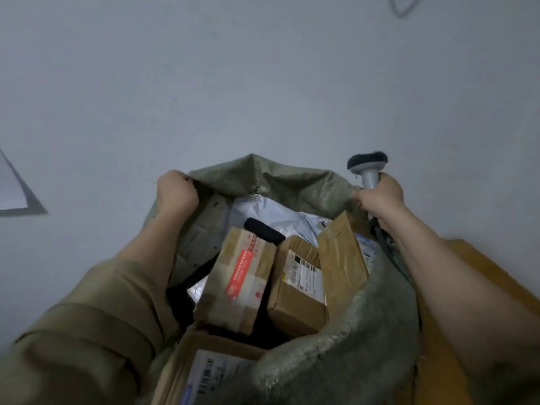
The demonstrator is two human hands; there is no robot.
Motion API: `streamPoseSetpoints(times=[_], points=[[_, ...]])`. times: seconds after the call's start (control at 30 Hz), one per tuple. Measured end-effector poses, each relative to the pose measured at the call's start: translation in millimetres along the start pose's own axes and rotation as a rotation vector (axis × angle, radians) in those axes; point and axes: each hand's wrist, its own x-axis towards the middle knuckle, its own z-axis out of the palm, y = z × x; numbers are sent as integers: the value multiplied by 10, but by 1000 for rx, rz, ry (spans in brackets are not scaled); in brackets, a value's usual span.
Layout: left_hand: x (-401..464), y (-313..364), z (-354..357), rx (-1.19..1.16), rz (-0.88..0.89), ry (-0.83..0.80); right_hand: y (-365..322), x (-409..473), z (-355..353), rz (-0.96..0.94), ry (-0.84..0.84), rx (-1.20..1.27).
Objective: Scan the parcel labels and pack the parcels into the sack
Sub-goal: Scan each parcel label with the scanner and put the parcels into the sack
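Note:
A green woven sack [344, 331] stands open below me, full of parcels. My left hand [175, 191] grips the sack's rim at the far left. My right hand [380, 197] holds a grey barcode scanner [367, 168] upright and also pinches the rim at the far right. Inside lie a brown box with red tape [236, 276], a brown box with a printed label [301, 285], a taller cardboard box [342, 252], a white poly mailer [263, 211] and a labelled box [210, 369] at the near edge.
A pale grey floor [263, 83] surrounds the sack. A large cardboard box [479, 273] stands at the right, behind my right forearm. A white sheet [11, 188] lies on the floor at the far left. The scanner's cable [382, 235] runs down beside the sack.

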Motion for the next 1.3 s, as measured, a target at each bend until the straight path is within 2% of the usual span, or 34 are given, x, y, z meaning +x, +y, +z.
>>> streamPoseSetpoints(times=[0.17,0.27,0.4,0.47,0.53,0.6,0.67,0.73,0.87,0.93,1.03,1.07,1.17,1.3], points=[[-241,13,-67,34,12,-195,129,-247,-290,56,-49,-83],[-434,168,-166,69,117,-255,222,-406,-496,117,-17,-83],[-807,485,-265,-38,300,-287,523,-636,-698,243,50,-207],[-1159,674,-337,-93,399,-442,632,-873,-746,304,30,-172],[-1611,829,-362,-147,473,-705,714,-1162,-762,367,19,-75],[-2073,891,-316,-127,488,-983,824,-1410,-767,411,12,-2],[-2487,847,-237,-36,487,-1144,897,-1636,-777,424,20,33],[-2803,721,-166,54,534,-1131,946,-1834,-808,427,38,54],[-3024,499,-200,146,617,-914,990,-2140,-932,416,66,81],[-2986,578,-383,64,627,-706,1005,-2250,-978,401,68,90],[-2895,860,-753,-46,725,-250,976,-2343,-1024,354,61,132],[-2905,928,-845,-40,762,-194,956,-2362,-1036,334,61,145],[-3057,956,-906,18,764,-285,889,-2391,-1078,270,61,182],[-3276,810,-760,75,597,-494,929,-2424,-1185,231,23,205]])
